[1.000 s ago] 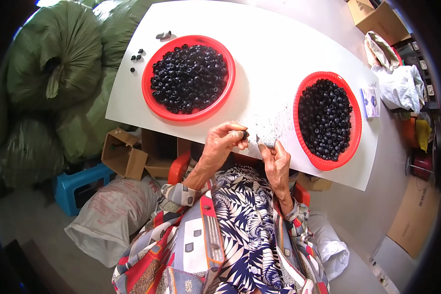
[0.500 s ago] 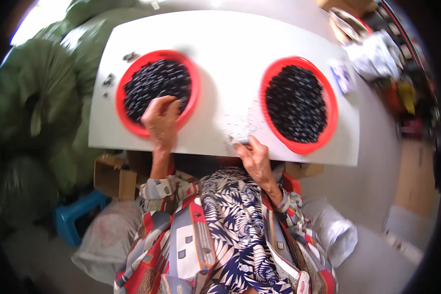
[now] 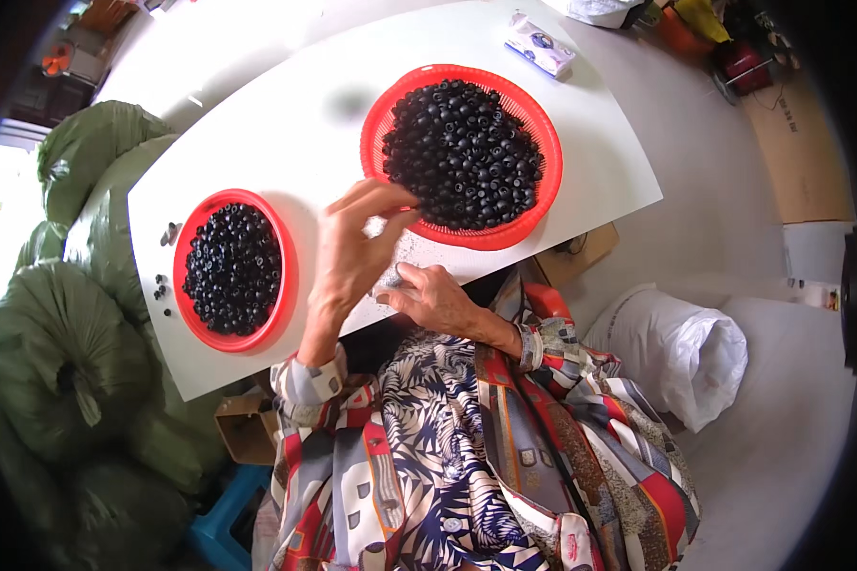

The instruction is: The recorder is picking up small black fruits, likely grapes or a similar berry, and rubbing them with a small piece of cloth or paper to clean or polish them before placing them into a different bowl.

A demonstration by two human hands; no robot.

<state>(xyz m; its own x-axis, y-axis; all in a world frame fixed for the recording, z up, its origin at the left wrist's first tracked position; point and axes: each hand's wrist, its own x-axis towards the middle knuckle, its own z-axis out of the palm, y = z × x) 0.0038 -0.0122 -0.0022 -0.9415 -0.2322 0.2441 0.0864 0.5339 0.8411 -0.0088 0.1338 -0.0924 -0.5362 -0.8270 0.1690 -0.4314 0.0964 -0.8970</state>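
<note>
The left hand [image 3: 350, 249] has its thumb and forefinger curved towards each other at the near rim of the right red basket [image 3: 490, 238], which is filled with black pieces [image 3: 467, 157]; whether it grips one cannot be told. The right hand [image 3: 440, 302], fingers curled, is beside it at the table [image 3: 295, 162] edge; its grip is unclear. A left red basin [image 3: 290, 276] contains similar pieces.

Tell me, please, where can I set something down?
Bare: the table beyond the left red basket, up to the right red basket; also right of that, nearer than the packet. Crowded: the near edge between baskets, with left hand, right hand and dark specks.
</note>
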